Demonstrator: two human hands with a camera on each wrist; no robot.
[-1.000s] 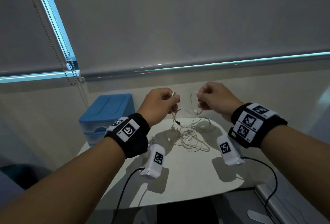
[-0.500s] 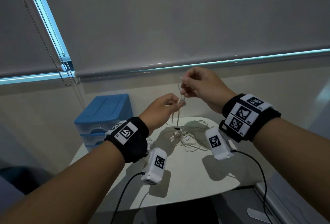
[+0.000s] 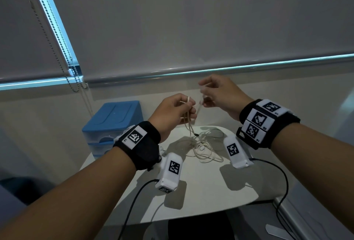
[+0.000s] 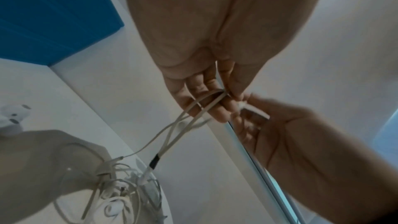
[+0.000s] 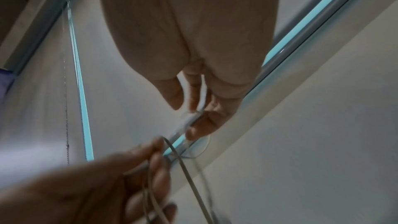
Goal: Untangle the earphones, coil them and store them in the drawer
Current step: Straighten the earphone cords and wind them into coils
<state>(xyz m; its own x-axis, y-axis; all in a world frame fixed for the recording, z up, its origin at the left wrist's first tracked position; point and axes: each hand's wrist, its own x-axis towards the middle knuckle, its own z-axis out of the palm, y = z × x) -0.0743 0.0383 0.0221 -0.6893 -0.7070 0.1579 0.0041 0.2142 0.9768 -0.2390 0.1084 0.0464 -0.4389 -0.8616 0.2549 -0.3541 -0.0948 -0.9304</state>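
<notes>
White earphones (image 3: 201, 148) lie in a tangled heap on the small white table (image 3: 201, 188); part of the cord rises to both hands. My left hand (image 3: 179, 112) is held above the table's far edge with cord strands looped over its curled fingers (image 4: 212, 106). My right hand (image 3: 212, 94), just right and slightly higher, pinches a stretch of the same cord (image 5: 201, 105) between thumb and fingers. A black sleeve on the cord (image 4: 154, 160) hangs below the left hand. The blue drawer unit (image 3: 113, 124) stands at the table's far left, drawers closed.
Two white camera modules (image 3: 169, 170) (image 3: 236, 151) hang under my wrists with black cables trailing off the table's near edge. A window blind with a bead chain (image 3: 74, 84) fills the wall behind. A white earbud case (image 4: 13, 118) sits on the table.
The right hand has shifted slightly right, away from the left, while the left hand has risen a little with cord loops over its fingers. The tangled heap stays on the table.
</notes>
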